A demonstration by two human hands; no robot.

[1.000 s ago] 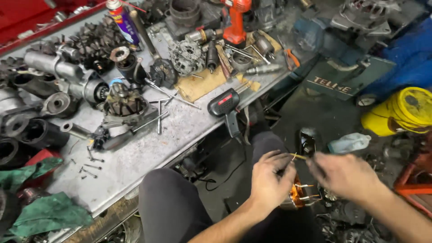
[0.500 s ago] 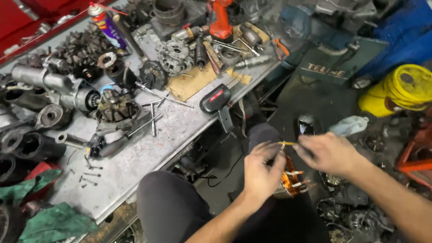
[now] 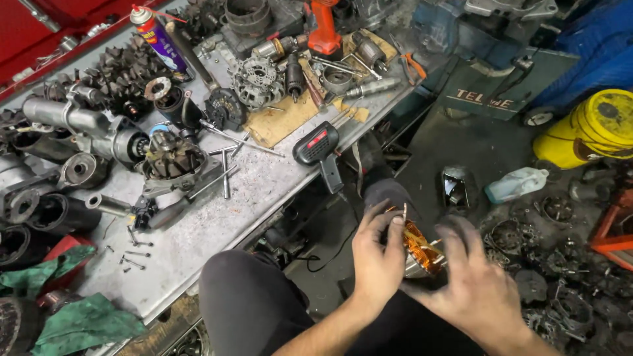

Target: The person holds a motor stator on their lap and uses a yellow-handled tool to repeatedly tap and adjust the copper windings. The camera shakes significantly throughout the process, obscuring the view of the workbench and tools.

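A round metal part wound with orange copper wire (image 3: pixel 418 249) sits on my lap between both hands. My left hand (image 3: pixel 377 258) curls around its left side, fingers over the top edge. On the part's right side, my right hand (image 3: pixel 476 283) is blurred by motion, with fingers spread and touching the windings. A thin loose wire end sticks up by my left fingertips. My knees in dark trousers (image 3: pixel 247 296) are below the workbench edge.
A grey metal workbench (image 3: pixel 217 231) at left is crowded with motor housings, a blue spray can (image 3: pixel 155 36), a black-and-red soldering gun (image 3: pixel 320 150) at its edge and an orange drill (image 3: pixel 324 26). A yellow drum (image 3: pixel 593 128), a plastic bottle (image 3: pixel 517 183) and scrap parts lie on the floor.
Both hands have dropped closer onto the copper-wound part; the thin wire they held stretched between them is let down, and the right hand now sweeps over the windings.
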